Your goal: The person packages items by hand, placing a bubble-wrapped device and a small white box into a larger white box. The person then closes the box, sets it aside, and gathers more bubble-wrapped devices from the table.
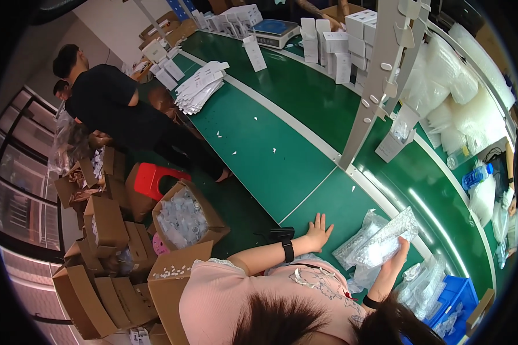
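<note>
My left hand lies on the green worktable, its fingers stretched out and nothing in it. In my right hand is a clear bubble-wrap bag, gripped near its right end and tilted over the table. Glare on the plastic hides whether anything is inside. Under it, partly covered, lie more bubble-wrap bags, just right of my left hand. Further crumpled bubble wrap fills the area by a blue bin at my lower right.
A metal post rises beyond the table, beside a green conveyor belt. An open white box stands on the belt. Flat white cartons are stacked at the far end. Cardboard boxes and a red stool crowd the left. A co-worker stands there.
</note>
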`<state>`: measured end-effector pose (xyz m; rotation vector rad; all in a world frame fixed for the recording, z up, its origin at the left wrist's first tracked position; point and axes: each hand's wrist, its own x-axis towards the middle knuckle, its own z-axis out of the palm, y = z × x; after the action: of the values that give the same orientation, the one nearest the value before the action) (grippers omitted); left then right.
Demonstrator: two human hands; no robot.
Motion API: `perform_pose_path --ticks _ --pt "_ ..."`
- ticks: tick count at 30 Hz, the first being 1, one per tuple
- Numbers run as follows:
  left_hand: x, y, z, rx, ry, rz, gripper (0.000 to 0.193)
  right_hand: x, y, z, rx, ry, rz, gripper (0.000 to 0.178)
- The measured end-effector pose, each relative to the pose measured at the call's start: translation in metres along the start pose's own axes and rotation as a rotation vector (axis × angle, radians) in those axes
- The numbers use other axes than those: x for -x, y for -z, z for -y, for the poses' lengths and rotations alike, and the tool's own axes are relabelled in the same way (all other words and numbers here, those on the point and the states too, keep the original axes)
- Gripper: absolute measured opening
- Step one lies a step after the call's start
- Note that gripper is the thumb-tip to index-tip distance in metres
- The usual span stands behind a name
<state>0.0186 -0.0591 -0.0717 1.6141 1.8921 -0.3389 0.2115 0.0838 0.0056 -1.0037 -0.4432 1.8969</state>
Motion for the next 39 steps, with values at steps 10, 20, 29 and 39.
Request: perform_pose_path --ticks 10,20,29,39 --pt "0.001 0.003 -0.001 -0.015 -0.032 -0.034 0.092 -0.007 0.001 -0.007 0.006 -0.068 0.037 0.046" --pt "-0.007 -0.002 0.012 0.005 -0.036 -0.046 0.085 -0.005 -0.049 -0.05 0.224 -0.026 0.111 0.048" --pt "-0.002 0.004 0.032 0.45 -0.098 -0.085 0.071 -0.027 -0.052 -0.129 0.393 -0.156 0.185 0.047" --pt "-0.012 -0.005 0.059 0.355 -0.284 -0.04 0.048 -0.036 -0.011 -0.164 0.789 -0.023 0.118 0.068"
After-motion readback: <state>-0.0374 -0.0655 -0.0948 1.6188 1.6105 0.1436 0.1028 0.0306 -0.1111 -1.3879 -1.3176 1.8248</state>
